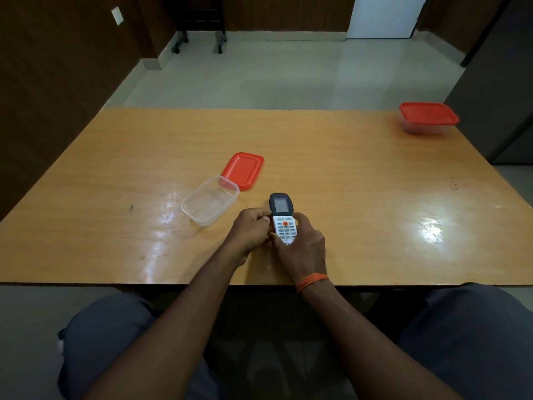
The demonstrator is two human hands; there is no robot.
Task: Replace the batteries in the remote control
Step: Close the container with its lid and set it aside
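At lower centre of the frame the remote point(283, 223) is clasped buttons-up above the table point(346, 183) by the left hand point(250, 232) and right hand point(300, 246), and should be turned over so the back cover can be slid off squarely.

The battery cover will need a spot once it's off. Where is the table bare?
Bare: the wide stretch right of the remote, up to the closed container, and the table's left side. Crowded: the open container and loose lid just left of both hands.
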